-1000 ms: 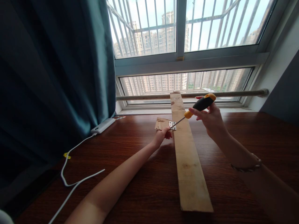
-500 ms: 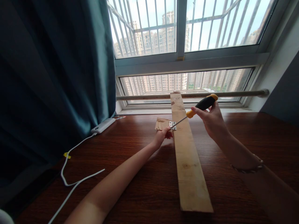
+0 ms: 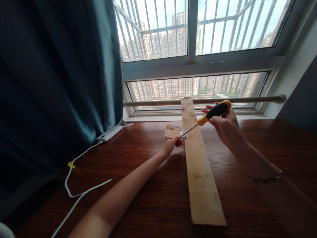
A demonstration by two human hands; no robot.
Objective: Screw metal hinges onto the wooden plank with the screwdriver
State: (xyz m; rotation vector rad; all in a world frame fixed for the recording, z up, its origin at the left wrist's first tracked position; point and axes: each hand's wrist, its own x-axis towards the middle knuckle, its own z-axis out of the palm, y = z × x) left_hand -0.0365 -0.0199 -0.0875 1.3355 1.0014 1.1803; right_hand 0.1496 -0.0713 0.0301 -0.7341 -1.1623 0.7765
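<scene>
My right hand (image 3: 226, 127) holds a screwdriver (image 3: 215, 110) by its black and yellow handle, the grip loose and some fingers stretched out past it. Its thin shaft slants down to the left, and the tip rests at a small metal hinge (image 3: 183, 133). That hinge bridges a long wooden board (image 3: 200, 172) and a short wood piece (image 3: 170, 131) on its left. Beside the hinge, my left hand (image 3: 171, 144) has its fingers pinched close to the screwdriver tip, lower fingers curled; whatever they grip is hidden.
The long board lies on a dark brown wooden tabletop (image 3: 148, 185), its far end at a horizontal rail (image 3: 235, 100) before the window. On the left are a white power bank (image 3: 109, 133), a white cable (image 3: 81, 195) and a dark blue curtain (image 3: 86, 66).
My right hand's fingers have loosened and shifted on the screwdriver handle, the thumb drawn back and other fingers extended beyond it. My left hand, the hinge and both wood pieces stay put.
</scene>
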